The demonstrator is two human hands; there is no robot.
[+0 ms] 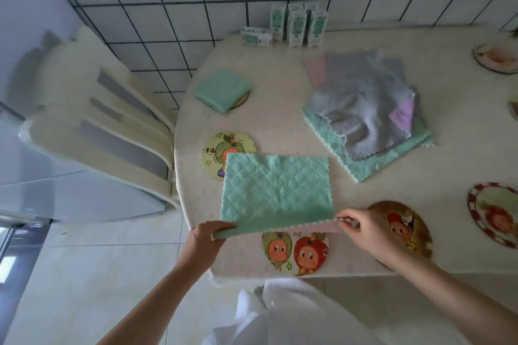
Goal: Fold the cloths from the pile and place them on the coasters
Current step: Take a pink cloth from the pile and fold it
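Both hands, left hand (pixel 208 234) and right hand (pixel 361 228), pinch the green cloth's (pixel 276 187) near corners (pink underside); uneven tension could skew the fold.

Bright, soft daylight; wide-angle warping, blurred edges.

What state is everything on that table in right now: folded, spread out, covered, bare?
Green cloth: half folded, near edge pinched by both hands.
Left hand: gripping the cloth's left corner.
Right hand: pinching its right corner.
Folded green cloth: finished, lying on a coaster.
Pile of cloths: unfolded, rumpled, grey one on top.
Yellow-green coaster: bare, partly hidden by the held cloth.
Fruit-face coaster: bare.
Cartons: upright, one lying down.
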